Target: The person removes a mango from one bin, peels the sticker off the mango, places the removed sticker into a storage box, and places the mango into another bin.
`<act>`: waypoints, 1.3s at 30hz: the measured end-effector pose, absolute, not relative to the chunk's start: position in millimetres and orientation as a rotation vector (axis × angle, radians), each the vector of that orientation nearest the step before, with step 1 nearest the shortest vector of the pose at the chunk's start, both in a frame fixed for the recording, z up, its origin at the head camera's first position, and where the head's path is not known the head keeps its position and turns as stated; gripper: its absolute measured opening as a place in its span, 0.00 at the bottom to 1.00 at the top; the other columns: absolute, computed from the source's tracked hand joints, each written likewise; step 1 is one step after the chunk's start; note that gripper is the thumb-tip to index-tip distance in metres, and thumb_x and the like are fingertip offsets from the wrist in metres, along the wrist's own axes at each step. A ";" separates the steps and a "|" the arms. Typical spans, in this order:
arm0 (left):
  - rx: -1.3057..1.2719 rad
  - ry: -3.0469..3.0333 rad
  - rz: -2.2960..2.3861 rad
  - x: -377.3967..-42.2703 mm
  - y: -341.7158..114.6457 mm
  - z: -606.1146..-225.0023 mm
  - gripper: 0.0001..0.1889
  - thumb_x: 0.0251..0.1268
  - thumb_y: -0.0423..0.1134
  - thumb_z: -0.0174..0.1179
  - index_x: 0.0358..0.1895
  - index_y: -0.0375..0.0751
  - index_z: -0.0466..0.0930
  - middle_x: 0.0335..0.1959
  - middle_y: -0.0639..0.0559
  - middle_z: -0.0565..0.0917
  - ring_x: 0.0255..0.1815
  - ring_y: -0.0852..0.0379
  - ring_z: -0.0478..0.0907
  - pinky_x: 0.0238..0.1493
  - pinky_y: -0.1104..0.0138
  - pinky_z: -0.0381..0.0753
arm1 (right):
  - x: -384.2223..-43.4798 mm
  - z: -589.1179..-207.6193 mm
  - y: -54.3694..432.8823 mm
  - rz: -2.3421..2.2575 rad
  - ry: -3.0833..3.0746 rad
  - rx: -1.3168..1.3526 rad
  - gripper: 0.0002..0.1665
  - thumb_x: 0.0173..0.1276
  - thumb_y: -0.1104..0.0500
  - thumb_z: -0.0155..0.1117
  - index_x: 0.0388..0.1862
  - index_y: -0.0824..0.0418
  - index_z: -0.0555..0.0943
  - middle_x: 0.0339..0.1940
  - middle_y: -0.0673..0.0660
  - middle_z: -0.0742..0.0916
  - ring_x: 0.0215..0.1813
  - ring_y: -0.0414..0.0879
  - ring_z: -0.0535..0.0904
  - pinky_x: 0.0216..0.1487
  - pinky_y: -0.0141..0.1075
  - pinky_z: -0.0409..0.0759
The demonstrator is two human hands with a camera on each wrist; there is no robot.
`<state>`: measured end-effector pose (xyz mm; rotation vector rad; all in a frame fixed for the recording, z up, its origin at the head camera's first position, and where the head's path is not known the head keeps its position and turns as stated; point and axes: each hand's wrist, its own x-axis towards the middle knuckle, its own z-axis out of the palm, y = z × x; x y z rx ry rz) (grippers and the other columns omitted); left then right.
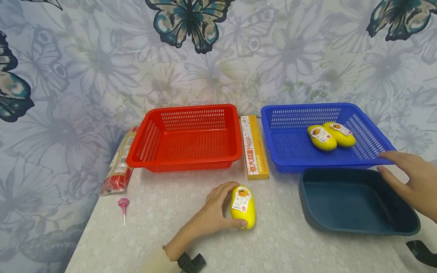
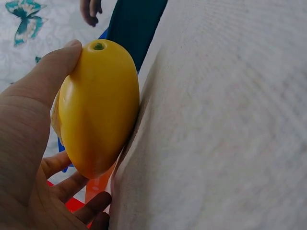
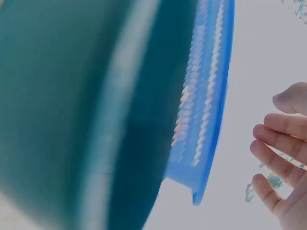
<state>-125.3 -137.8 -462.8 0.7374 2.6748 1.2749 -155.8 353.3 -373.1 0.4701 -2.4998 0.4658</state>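
Note:
My left hand [image 1: 213, 212] grips a yellow mango [image 1: 250, 208] with a white label, thumb at its near end and fingers at its far end. In the left wrist view the mango [image 2: 100, 108] lies right at the tabletop, its small green stem spot beside the thumb. Over the right side of a dark teal basin [image 1: 362, 229] hovers my right hand [image 1: 421, 182], with nothing in it. Its fingers [image 3: 283, 139] are spread and fairly straight in the right wrist view. Two more labelled mangoes [image 1: 322, 140] lie side by side in the blue basket [image 1: 286, 146].
A red basket [image 1: 191, 165] stands at the back left, with a yellow pasta box [image 1: 256, 151] between it and the blue one. Left of the red basket leans a red-and-clear food packet [image 1: 119, 167]. A pink lollipop [image 1: 123, 204] lies in front of the packet. Butterfly-patterned cloth [image 1: 211, 76] backs the table.

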 end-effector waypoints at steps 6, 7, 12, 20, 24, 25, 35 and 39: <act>0.733 2.665 1.290 -124.7 -138.7 -461.7 0.53 0.43 0.68 0.74 0.75 0.59 0.59 0.72 0.65 0.62 0.72 0.61 0.58 0.70 0.46 0.54 | -148.1 -354.4 320.6 0.449 -2.541 0.569 0.19 0.69 0.61 0.67 0.57 0.67 0.80 0.54 0.72 0.82 0.54 0.72 0.75 0.70 0.58 0.63; 0.733 2.664 1.291 -124.8 -138.6 -461.7 0.53 0.43 0.68 0.74 0.75 0.59 0.60 0.72 0.65 0.62 0.72 0.61 0.58 0.70 0.46 0.54 | -147.8 -351.0 315.1 0.443 -2.547 0.591 0.20 0.69 0.60 0.67 0.57 0.66 0.80 0.55 0.71 0.82 0.55 0.71 0.75 0.69 0.58 0.65; 0.726 2.656 1.298 -124.5 -137.8 -461.9 0.53 0.43 0.68 0.74 0.75 0.58 0.60 0.72 0.65 0.62 0.72 0.62 0.57 0.70 0.47 0.54 | -150.0 -335.8 286.8 0.481 -2.603 0.701 0.23 0.65 0.62 0.72 0.59 0.62 0.81 0.58 0.66 0.82 0.59 0.67 0.74 0.58 0.67 0.69; 0.725 2.654 1.292 -124.7 -137.1 -461.7 0.53 0.42 0.68 0.75 0.75 0.63 0.59 0.73 0.66 0.61 0.74 0.61 0.56 0.72 0.46 0.52 | -163.8 -322.1 238.0 0.531 -2.488 1.020 0.25 0.58 0.64 0.76 0.56 0.56 0.84 0.54 0.52 0.85 0.56 0.51 0.79 0.62 0.22 0.62; 0.722 2.648 1.300 -124.0 -137.3 -461.4 0.53 0.42 0.67 0.75 0.75 0.62 0.59 0.73 0.66 0.61 0.73 0.62 0.56 0.72 0.47 0.52 | -168.8 -323.0 214.7 0.536 -2.456 1.178 0.24 0.58 0.65 0.75 0.55 0.59 0.84 0.52 0.52 0.85 0.54 0.49 0.80 0.57 0.33 0.73; 0.718 2.646 1.302 -123.6 -137.5 -461.2 0.53 0.42 0.67 0.76 0.75 0.62 0.60 0.73 0.67 0.61 0.74 0.62 0.56 0.72 0.47 0.51 | -169.1 -323.6 209.5 0.531 -2.459 1.204 0.23 0.59 0.65 0.74 0.55 0.59 0.83 0.53 0.52 0.85 0.54 0.49 0.80 0.55 0.37 0.75; 0.749 2.663 1.294 -123.6 -136.7 -463.0 0.53 0.43 0.66 0.76 0.75 0.58 0.60 0.72 0.66 0.61 0.73 0.62 0.57 0.71 0.49 0.54 | -171.7 -328.6 172.0 0.505 -2.527 1.295 0.18 0.66 0.58 0.70 0.54 0.56 0.84 0.53 0.52 0.85 0.53 0.49 0.80 0.52 0.50 0.79; 0.764 2.680 1.289 -124.1 -137.2 -463.1 0.53 0.45 0.66 0.74 0.76 0.57 0.59 0.73 0.65 0.61 0.73 0.61 0.57 0.71 0.48 0.54 | -176.6 -333.3 159.6 0.521 -2.530 1.340 0.17 0.65 0.59 0.70 0.53 0.57 0.85 0.52 0.51 0.85 0.53 0.47 0.80 0.52 0.47 0.79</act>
